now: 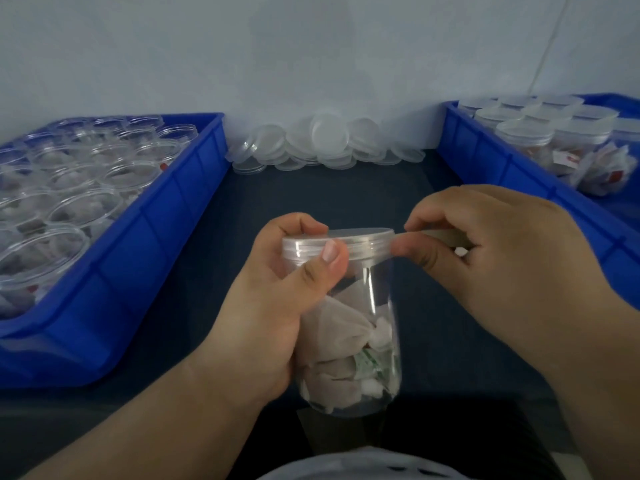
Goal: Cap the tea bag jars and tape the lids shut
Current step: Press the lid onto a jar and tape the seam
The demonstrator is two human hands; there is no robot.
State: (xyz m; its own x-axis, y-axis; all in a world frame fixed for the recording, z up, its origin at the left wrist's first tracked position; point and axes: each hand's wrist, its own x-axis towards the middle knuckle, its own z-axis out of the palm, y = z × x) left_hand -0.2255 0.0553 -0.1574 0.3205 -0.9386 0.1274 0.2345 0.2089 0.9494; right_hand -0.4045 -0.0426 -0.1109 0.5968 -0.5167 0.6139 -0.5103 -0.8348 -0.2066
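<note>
The jar [379, 299] is clear and colourless, and its lid [360, 237] is a frosted, greyish translucent. The tea bags [332, 327] inside are a dull grey-beige, mixed with white scraps and one tag [369, 364] printed in green on white. The tape strip [446, 233] looks pale grey and see-through. The left bin [138, 258] and the right bin [502, 168] are a plain saturated blue. The bench [329, 188] is a dark navy-grey without pattern. The loose lids [325, 140] are milky white. The open jars [79, 209] are clear, and the capped jars [540, 133] are clear under frosted tops, with red-and-white tags [588, 174] just beside them. The wall [277, 46] is pale grey-white.
</note>
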